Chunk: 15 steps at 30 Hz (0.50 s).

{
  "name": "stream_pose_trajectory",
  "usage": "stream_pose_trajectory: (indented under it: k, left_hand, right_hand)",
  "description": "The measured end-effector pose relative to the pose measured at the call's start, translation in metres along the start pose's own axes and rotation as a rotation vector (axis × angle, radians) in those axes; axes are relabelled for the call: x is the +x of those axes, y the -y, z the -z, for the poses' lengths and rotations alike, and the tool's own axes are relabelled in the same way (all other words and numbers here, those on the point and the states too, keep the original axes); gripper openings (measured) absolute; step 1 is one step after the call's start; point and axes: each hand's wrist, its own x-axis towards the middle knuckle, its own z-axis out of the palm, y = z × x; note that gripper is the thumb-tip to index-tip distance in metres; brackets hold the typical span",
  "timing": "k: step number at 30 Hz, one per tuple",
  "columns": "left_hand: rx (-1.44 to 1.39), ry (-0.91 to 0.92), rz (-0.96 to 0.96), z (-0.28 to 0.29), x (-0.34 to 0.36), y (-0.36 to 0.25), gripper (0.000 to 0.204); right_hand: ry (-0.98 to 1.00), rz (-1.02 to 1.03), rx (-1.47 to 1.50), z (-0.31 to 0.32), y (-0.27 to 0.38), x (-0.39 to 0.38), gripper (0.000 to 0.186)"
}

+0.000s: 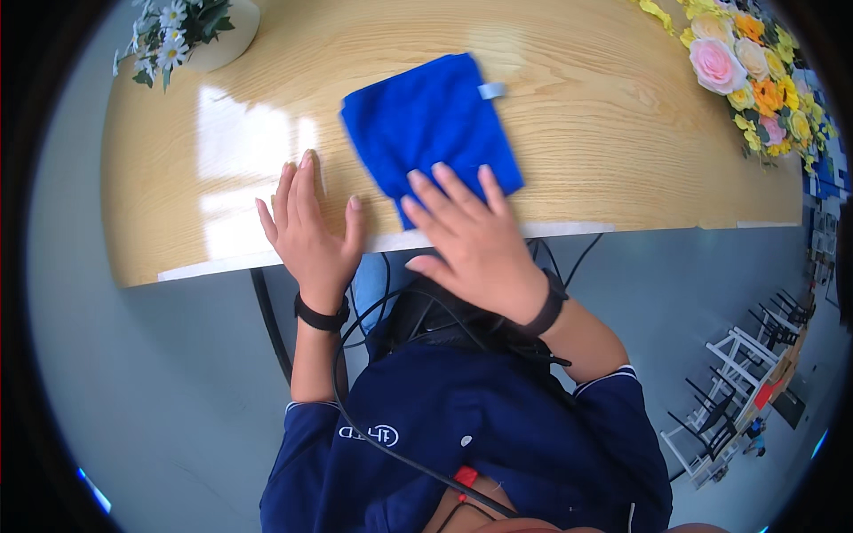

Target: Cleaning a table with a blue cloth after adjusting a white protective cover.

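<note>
A blue cloth (426, 120), folded into a rough square with a small white tag on its right side, lies on the wooden table (586, 133). My right hand (475, 240) reaches over the cloth's near edge, fingers spread and fingertips resting on the fabric. To the left of the cloth, my left hand (311, 222) is over the table's front edge, fingers stretched out and thumb apart, holding nothing. The cloth's near edge is partly hidden under my right hand. Both wrists wear black bands.
A white pot (233, 40) with white daisies stands at the far left of the table. Pink, orange and yellow flowers (755, 71) fill the far right corner. Black cables (355, 355) hang in front of me. Stacked chairs (720, 400) stand off to the right.
</note>
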Motion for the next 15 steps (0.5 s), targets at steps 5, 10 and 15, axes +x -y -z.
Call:
stream_pose_trajectory:
  k: [5, 10, 15]
  left_hand:
    - [-0.082, -0.071, 0.001, 0.001, 0.0, -0.001, 0.063]
    - [-0.054, -0.055, -0.006, -0.001, -0.003, 0.0, 0.063]
    - [-0.018, -0.035, -0.001, 0.002, -0.004, 0.0, 0.06]
  right_hand:
    - [-0.011, 0.157, 0.1, -0.007, -0.004, 0.016, 0.037]
    - [-0.015, -0.031, -0.101, 0.022, -0.047, 0.009, 0.038]
    - [-0.073, -0.486, -0.114, 0.073, -0.124, -0.056, 0.04]
